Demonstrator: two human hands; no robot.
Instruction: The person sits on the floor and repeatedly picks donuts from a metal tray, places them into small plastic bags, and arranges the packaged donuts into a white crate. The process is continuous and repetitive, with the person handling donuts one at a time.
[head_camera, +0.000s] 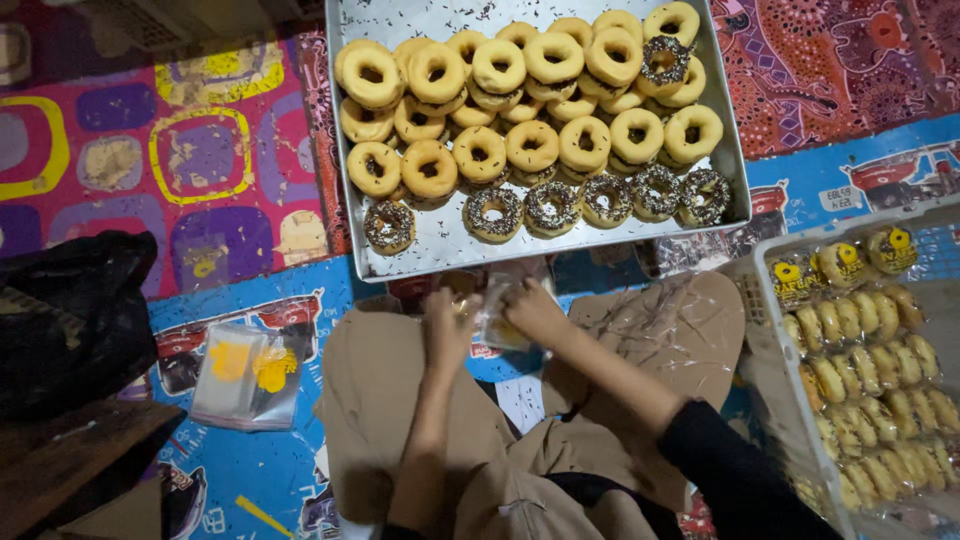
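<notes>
Hands meet just below the tray's near edge, over the person's crossed legs in tan trousers. The left hand (446, 325) and the right hand (533, 312) both pinch a small clear plastic bag (497, 305); something pale and yellow shows between the fingers, probably one doughnut going in, though blur keeps me from being sure. Both hands are closed around the bag, not loose.

To the person's right stands a white plastic crate (775, 400) already holding bagged doughnuts (870, 370) in close rows, each with a yellow sticker. I make out roughly two dozen, but the crate runs off the picture and the bags overlap, so the count is loose. On the left, a short stack of empty clear bags (248, 375) with yellow prints lies on the blue patterned mat (250, 470), beside a black cloth bundle (70, 320).

Farther off, the metal tray (440, 250) is full except for some bare metal around the near left corner. Plain glazed doughnuts (530, 145) are heaped in about three rows, partly two deep: about twenty-five visible, with more likely hidden underneath. Chocolate-sprinkled doughnuts (552, 207) number seven: six along the near row and one (665, 62) at the far right corner on top of the pile.

Judging by this, the bagging is perhaps near halfway: a good crate-load packed, one doughnut in hand, and some thirty-odd left on the tray.
</notes>
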